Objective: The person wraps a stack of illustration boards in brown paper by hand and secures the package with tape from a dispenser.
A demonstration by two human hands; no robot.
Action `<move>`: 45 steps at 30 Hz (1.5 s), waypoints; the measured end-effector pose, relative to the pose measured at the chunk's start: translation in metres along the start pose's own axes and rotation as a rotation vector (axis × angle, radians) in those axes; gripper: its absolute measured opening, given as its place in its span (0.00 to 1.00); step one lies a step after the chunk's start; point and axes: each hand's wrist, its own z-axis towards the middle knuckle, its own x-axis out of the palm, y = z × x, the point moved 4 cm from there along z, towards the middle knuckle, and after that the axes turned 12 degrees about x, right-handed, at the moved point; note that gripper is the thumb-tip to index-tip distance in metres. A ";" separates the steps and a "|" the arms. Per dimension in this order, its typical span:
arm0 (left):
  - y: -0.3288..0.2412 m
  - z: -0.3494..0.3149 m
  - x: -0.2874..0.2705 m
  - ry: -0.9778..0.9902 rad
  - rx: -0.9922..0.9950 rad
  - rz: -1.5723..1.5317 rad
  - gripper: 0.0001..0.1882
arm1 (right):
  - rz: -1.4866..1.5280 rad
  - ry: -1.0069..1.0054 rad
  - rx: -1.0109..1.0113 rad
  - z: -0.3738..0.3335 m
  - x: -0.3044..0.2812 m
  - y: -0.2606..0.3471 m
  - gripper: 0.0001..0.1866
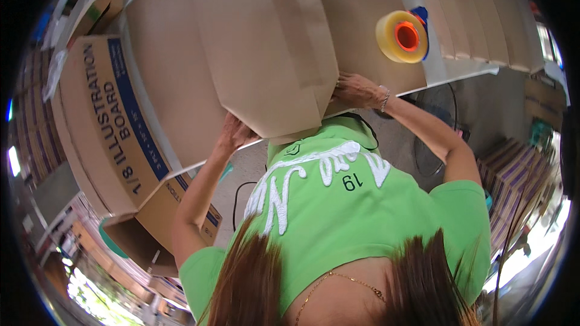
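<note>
A large brown kraft paper piece (272,54) with angled near corners lies in front of me, its near end reaching past the table edge toward my green shirt. At its near left corner, my left hand (237,133) is closed on the edge, with the fingertips tucked out of sight. My right hand (356,92), with a bracelet at the wrist, grips the right edge near the corner; its fingertips are partly hidden. Beyond the right hand, a roll of clear tape (393,37) with an orange core sits in a blue dispenser on the brown surface.
Along the left stands a long printed cardboard box (99,121) with a blue stripe, and below it an opened carton (136,235). Layered brown sheets (471,12) lie at the far right. A stack of striped bundles (513,175) stands on the right, near a floor fan (432,139).
</note>
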 end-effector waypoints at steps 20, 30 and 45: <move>-0.013 -0.007 0.024 0.009 -0.074 0.200 0.24 | 0.213 -0.313 -0.127 0.046 0.016 0.047 0.22; -0.031 0.008 -0.006 -0.072 0.023 0.192 0.20 | 0.109 -0.169 -0.172 0.008 0.012 -0.001 0.22; -0.002 -0.010 0.042 -0.351 -0.339 -0.862 0.32 | 0.021 -0.309 0.048 -0.007 0.015 0.034 0.26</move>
